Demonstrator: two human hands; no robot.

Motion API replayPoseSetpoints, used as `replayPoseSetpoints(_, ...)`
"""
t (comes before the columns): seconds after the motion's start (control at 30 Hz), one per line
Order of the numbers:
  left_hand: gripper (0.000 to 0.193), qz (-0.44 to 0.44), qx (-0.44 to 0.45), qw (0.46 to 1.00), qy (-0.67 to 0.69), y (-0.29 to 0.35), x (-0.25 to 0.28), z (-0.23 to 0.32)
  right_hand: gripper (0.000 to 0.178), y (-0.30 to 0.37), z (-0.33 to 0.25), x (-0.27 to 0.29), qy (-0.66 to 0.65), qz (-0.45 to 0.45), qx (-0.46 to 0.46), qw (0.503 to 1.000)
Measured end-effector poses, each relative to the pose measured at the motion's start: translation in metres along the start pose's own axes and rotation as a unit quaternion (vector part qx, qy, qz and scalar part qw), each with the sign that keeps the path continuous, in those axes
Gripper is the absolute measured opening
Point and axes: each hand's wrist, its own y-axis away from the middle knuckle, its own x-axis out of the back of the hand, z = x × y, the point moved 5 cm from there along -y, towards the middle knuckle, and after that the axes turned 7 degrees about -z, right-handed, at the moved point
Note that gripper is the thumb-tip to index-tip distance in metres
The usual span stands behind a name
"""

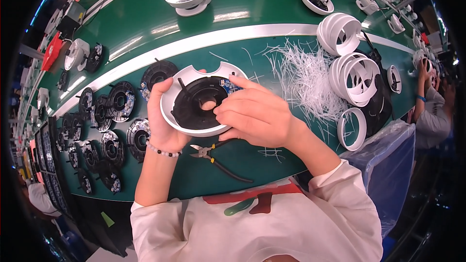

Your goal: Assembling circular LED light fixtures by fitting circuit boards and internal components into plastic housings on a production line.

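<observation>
Black discs (112,148) lay at left on the green surface (191,179), white strips (301,77) and white rings (330,31) at right; another person (431,116) was at far right. Above the surface, the left hand (167,116) cupped a round white housing (199,132); the right hand (255,114), fingers bent, touched its black insert (191,101). Its open side faced up, notch away, long axis unclear.

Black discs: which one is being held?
The black disc inside the white bowl held by the left hand, right hand over it; the discs clustered at left lie unheld on the green table.
</observation>
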Motion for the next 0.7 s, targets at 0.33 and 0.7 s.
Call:
replayPoseSetpoints(0.33,0.051,-0.02,0.038,0.999,0.013,0.006,-0.003,-0.002,0.033,0.001,-0.008,0.005,0.029,0.018,0.049,0.998)
replayPoseSetpoints(0.7,0.044,-0.069,-0.092,0.992,-0.05,0.012,-0.014,0.022,0.033,-0.008,-0.007,0.016,0.127,-0.056,0.073,0.988)
